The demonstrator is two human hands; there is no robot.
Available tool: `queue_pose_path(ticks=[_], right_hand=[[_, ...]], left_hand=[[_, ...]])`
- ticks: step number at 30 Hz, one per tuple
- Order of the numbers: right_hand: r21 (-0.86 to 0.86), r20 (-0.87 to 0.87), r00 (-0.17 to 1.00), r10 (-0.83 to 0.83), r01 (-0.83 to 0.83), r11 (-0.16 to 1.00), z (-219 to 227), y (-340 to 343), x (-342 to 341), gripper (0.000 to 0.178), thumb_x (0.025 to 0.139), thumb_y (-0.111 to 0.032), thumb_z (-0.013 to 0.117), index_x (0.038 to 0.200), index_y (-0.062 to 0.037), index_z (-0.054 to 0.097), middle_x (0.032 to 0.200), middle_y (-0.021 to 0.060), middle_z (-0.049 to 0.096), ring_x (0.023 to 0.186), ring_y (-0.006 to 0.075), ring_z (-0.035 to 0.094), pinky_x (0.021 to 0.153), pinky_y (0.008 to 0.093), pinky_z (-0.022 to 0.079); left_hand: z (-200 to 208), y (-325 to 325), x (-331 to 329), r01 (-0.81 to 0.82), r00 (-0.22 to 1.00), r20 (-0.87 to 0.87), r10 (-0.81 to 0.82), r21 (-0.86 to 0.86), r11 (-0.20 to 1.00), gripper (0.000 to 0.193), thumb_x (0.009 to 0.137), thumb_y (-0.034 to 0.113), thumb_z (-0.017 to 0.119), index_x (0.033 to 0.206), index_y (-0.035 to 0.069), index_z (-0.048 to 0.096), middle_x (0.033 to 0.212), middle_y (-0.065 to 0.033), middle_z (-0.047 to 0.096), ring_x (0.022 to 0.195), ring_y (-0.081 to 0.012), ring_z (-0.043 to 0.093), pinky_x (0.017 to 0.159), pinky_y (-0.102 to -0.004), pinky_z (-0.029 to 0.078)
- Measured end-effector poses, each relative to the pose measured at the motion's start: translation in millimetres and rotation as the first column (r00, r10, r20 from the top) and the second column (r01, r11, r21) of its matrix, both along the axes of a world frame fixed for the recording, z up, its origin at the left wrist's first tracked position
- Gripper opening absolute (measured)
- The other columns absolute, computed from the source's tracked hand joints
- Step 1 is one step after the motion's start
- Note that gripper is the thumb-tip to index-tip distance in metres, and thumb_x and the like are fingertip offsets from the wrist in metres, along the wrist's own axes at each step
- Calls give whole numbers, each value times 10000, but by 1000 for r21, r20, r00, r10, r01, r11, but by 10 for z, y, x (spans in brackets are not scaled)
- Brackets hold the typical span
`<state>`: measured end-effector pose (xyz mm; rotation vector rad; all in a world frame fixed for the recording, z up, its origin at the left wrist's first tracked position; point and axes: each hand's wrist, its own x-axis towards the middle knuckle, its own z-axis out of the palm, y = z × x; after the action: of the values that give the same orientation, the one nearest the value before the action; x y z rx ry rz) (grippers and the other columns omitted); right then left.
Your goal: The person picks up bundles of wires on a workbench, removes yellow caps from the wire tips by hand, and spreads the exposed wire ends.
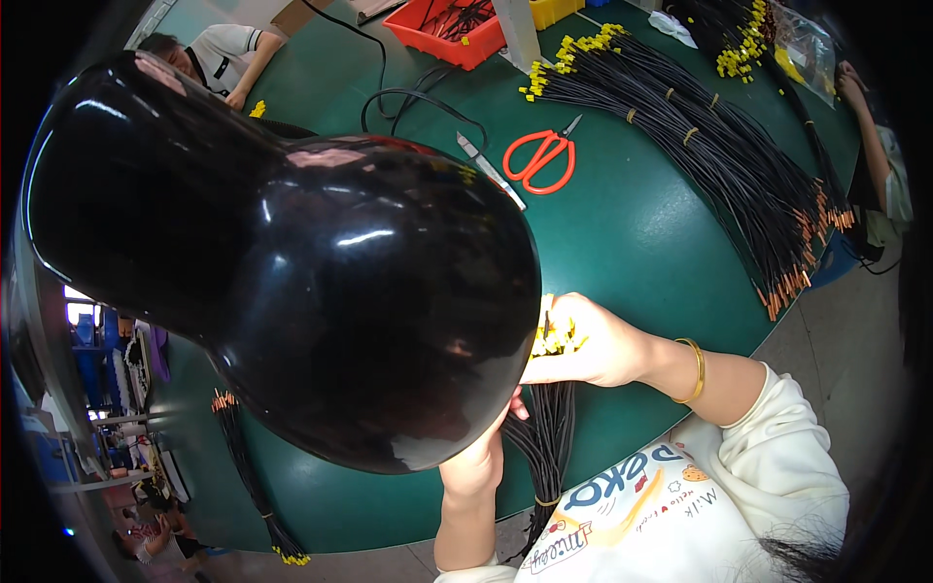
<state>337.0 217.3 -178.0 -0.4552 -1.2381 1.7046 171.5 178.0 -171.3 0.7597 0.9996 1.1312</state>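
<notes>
A bundle of black wires (552,428) with yellow connector ends (556,338) hangs down past the table's near edge, tied lower down. My right hand (598,345) is closed around the bundle just by its yellow ends. Beside the wires, my left hand (476,464) reaches up from below. A large glossy black lamp-like shade (389,282) covers most of its fingers; only a few fingertips show against the bundle, so its grip cannot be made out. The same shade cuts off part of the yellow ends.
On the green table (641,233) lie red-handled scissors (540,160), a utility knife (491,172) and large tied wire bundles (700,136). Another bundle (248,476) lies at left. A red bin (447,34) stands far back. Other people sit at far left (219,58) and right (875,155).
</notes>
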Motion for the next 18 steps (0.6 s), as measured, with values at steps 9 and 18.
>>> queue_pose_path(ticks=[9,18], right_hand=[[-78,328,944,-37,66,995,134,-56,-37,259,726,-146,676,920,-23,556,789,26,563,724,73,495,681,225,423],[-64,104,993,-63,70,996,74,-33,-15,167,785,-98,608,913,6,582,867,69,598,812,118,550,747,247,435]], left_hand=[[-38,-52,50,87,932,-362,16,268,959,128,742,-30,601,863,-58,571,825,-63,578,733,-104,538,697,-214,434],[-4,-4,88,-1,938,-338,80,228,974,147,727,-61,585,870,-48,553,754,-83,571,608,-125,534,543,-224,430]])
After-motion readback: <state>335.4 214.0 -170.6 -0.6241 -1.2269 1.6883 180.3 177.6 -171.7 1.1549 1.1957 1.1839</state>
